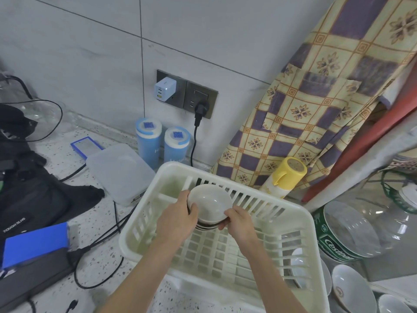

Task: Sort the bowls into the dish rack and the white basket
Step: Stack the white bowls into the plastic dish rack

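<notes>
Bowls [209, 205], a small white nested stack, were held over the far half of the white basket [300, 224], tilted toward the camera. The left hand [177, 220] gripped the stack's rim at nine o'clock, fingers curled round it; the right hand [239, 222] pinched the rim at four o'clock. At the basket's four o'clock, more white bowls [348, 284] stood just beside it.

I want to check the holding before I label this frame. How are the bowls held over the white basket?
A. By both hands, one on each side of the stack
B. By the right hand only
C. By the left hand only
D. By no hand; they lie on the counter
A: the left hand and right hand each grip a side of the stacked bowls above the white basket.
</notes>
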A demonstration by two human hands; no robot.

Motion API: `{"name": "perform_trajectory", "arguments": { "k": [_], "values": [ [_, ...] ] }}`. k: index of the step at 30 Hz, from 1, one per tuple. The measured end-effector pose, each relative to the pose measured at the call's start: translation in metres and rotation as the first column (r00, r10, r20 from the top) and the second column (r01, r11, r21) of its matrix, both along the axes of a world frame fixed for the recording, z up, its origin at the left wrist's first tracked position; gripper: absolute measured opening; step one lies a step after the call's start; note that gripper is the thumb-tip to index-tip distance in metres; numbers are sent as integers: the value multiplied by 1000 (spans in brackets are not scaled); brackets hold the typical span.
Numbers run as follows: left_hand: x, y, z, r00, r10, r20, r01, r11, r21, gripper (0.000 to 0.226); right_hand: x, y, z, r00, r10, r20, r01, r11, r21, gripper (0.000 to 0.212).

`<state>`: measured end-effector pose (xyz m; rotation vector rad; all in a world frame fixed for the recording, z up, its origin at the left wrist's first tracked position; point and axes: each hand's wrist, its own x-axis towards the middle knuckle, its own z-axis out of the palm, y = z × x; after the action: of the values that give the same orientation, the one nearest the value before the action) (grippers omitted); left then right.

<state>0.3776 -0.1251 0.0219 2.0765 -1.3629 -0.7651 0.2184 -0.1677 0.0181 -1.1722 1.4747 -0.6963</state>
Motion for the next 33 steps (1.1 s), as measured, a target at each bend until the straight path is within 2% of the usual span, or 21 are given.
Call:
{"name": "perform_trajectory", "arguments": {
  "k": [5, 14, 18, 22, 27, 33],
  "values": [
    [1, -1, -4, 1000, -12, 29, 12, 1000, -5, 42, -1, 1, 1, 999, 1, 54, -1, 1000, 1, 24],
    [1, -3, -10, 999, -21, 44, 22, 999, -24, 40, -4, 7, 2, 998, 38, 51, -41, 997, 62, 19],
    [1, -4, -11, 998, -22, 56, 24, 999, -35, 41, -6, 11, 3, 996, 40, 74, -47, 995, 85, 24],
    [1, -2, -8, 998, -28, 57, 29, 999, -17, 41, -6, 14, 4, 999, 33, 30, -35, 995, 95, 28],
    [2, -1, -7, 1000, 8, -26, -8, 1000, -1, 39, -13, 23, 14, 1000, -27, -11, 28, 994, 105, 52],
    [2, -1, -6, 971, 124, -206, -135, 990, -39, 44, -51, 55, 41, 966, -223, 130, 226, 974, -6, 42]
  ]
}}
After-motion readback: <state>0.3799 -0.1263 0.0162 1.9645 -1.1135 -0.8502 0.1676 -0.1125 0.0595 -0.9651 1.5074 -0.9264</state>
